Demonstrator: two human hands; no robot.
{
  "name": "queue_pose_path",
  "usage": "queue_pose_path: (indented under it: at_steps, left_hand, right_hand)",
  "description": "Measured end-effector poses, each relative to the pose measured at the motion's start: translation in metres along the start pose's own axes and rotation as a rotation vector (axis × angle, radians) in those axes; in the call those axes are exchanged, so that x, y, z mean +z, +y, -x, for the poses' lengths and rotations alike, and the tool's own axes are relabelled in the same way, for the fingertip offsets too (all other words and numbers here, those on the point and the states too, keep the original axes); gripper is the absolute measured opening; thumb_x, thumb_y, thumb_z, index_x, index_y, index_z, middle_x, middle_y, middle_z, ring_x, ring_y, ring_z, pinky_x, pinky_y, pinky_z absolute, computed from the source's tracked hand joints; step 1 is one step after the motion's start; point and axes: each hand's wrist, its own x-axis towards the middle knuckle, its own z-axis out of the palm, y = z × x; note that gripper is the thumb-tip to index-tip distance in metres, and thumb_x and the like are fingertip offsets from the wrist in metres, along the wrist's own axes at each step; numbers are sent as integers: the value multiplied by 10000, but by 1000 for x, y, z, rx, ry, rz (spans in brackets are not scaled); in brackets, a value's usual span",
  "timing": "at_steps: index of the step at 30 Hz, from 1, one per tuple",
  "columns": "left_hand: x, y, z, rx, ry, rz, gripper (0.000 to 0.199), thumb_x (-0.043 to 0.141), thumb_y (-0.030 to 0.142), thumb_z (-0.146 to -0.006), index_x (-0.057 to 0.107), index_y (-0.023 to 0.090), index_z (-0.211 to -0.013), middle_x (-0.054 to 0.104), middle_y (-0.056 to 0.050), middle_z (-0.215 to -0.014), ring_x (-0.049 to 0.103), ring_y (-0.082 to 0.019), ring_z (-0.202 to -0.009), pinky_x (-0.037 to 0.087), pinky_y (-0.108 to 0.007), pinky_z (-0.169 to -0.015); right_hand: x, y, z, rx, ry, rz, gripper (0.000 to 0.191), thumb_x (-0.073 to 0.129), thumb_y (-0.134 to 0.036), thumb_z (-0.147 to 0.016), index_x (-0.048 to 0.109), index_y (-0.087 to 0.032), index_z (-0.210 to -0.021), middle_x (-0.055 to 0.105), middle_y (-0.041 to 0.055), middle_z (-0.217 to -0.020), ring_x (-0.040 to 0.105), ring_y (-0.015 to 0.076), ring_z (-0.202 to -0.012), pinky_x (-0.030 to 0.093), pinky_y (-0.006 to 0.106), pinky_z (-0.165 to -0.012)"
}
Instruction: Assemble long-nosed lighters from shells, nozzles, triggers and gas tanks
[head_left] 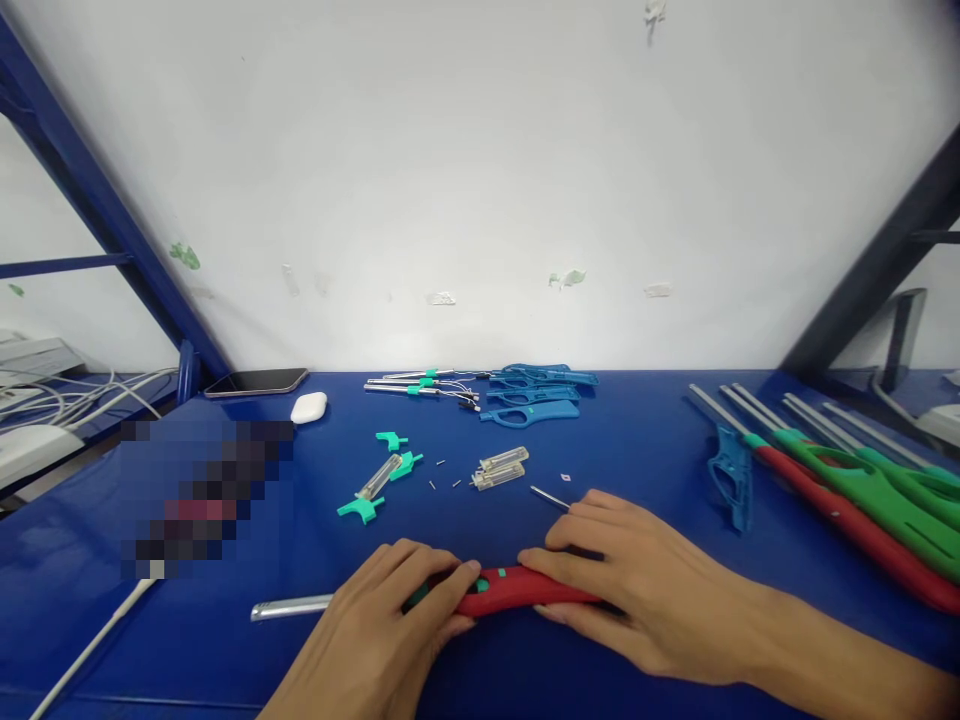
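A long-nosed gas lighter with a red handle lies sideways between my two hands. Its silver tube points left, and green parts show at the trigger opening. My left hand is wrapped around the front of the handle near the tube. At the handle's rear end, my right hand grips with thumb and fingers. A thin metal shaft, like a screwdriver's, sticks out by the right knuckles; its other end is hidden, so whether the hand holds it is unclear.
Green triggers, clear fuel tanks and small screws lie ahead. Behind are metal tubes with wires and blue handle shells. Several lighters and a blue shell lie right; a phone and white case left.
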Motion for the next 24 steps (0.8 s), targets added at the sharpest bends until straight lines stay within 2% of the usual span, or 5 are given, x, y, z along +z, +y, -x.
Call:
queue_pose_path:
  at_steps: [5,9,12,19,24]
  left_hand:
    - [7,-5,11,-27,56,-111,520,438,234,-1103,376,309,-1614,687,-51,-1395,690,-255,-1230,602,-457,-1049]
    - [0,-1,0,-80,113,62,387,396,202,-1112,544,323,-1449,726,-20,-1211,738,-156,-1041,638,-262,-906]
    - [-6,3,-11,-64,142,106,364,361,182,-1115,584,304,-1375,725,-16,-1140,743,-126,-946,634,-210,-834]
    - [-1,6,-3,-55,130,-156,398,492,418,-1094,579,249,-1444,738,-93,-1273,740,-291,-1150,674,-442,-907]
    - [-3,9,-3,-17,80,-238,396,427,343,-1109,601,204,-1436,749,-114,-1265,746,-307,-1156,674,-469,-907]
  right_hand:
    - [-1,-3,-1,-25,22,16,317,435,-376,-1117,611,-240,-1343,726,28,-1048,682,191,-914,470,369,-950]
    - [0,-4,-2,-6,26,7,311,391,-378,-1130,593,-248,-1327,725,22,-1077,689,192,-934,480,379,-959]
    - [1,-3,-1,40,-7,-7,300,417,-398,-1120,604,-263,-1312,707,29,-1099,679,211,-965,495,397,-939]
    - [2,-4,0,104,-77,-55,296,415,-377,-1121,623,-275,-1305,671,33,-1180,663,208,-1064,447,443,-1071]
    - [-1,-4,-2,104,-63,-36,328,394,-382,-1120,647,-268,-1295,680,47,-1153,670,227,-1032,480,456,-1026]
